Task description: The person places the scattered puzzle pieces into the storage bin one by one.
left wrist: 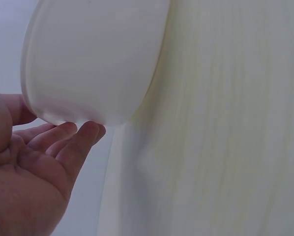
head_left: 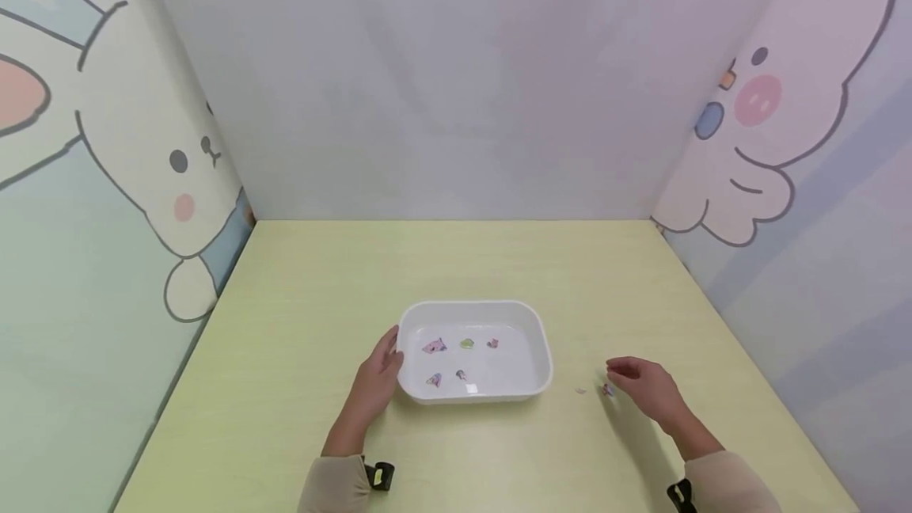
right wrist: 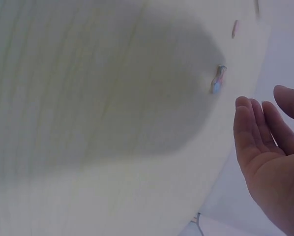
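My left hand [head_left: 376, 377] holds a white rectangular tray [head_left: 476, 399] at its left end. In the left wrist view the thumb is at the rim and the fingertips [left wrist: 90, 129] touch the outer wall. Several small colourful flat pieces lie in the tray, among them a pink one [head_left: 435, 346] and a green one [head_left: 466, 343]. To the right, my right hand [head_left: 651, 390] hovers over the table beside a small multicoloured piece [head_left: 607, 390]. Thumb and fingers are apart in the right wrist view, with nothing visible between them. A tiny pale piece [head_left: 580, 390] lies between tray and hand.
The pale yellow-green wood-grain table [head_left: 456, 260] meets a plain grey back wall [head_left: 456, 101]. Side walls carry cartoon animals, a rabbit [head_left: 142, 149] on the left and a white figure [head_left: 777, 117] on the right. Each wrist wears a black strap [head_left: 381, 476].
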Motion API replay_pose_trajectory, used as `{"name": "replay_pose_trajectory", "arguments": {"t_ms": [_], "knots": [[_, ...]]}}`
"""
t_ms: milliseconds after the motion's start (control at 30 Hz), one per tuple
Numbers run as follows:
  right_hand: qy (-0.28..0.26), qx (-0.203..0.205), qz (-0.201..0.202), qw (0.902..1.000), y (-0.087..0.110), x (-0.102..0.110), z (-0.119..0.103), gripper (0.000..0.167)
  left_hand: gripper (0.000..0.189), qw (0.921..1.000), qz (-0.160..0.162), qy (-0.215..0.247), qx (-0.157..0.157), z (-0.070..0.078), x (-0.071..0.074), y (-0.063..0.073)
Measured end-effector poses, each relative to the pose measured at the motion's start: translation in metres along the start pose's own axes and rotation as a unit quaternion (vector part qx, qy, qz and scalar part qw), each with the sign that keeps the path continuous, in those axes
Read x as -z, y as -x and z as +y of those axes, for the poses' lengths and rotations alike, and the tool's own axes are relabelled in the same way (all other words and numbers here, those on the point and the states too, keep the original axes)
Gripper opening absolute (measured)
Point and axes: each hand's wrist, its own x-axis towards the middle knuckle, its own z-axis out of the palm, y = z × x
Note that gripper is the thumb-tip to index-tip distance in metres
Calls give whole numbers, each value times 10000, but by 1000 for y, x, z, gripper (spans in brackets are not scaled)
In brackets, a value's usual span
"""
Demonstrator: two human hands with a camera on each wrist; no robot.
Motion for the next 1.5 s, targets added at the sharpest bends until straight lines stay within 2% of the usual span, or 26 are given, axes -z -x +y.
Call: {"name": "replay_pose_trajectory", "arguments": {"t_ms": [267,467,633,833,1300,1500], "knots": [[551,31,116,9984,-1,-11,4,33,52,10000,-42,-53,11,2,2,1],[742,-30,250,9969,-3,-20,5,29,52,9999,-24,-119,35,2,2,1],[805,-3,353,9961,-4,-24,8,26,52,9998,3,-198,100,-1,0,-1],[769,128,414,9961,-4,-24,8,21,51,9998,-9,-178,30,0,0,-1],[1034,57,243,9943,-6,-21,8,10,51,9998,-46,-150,82,3,0,1],[975,42,199,9950,-5,-20,10,10,51,9999,-33,-137,50,3,1,2]]}}
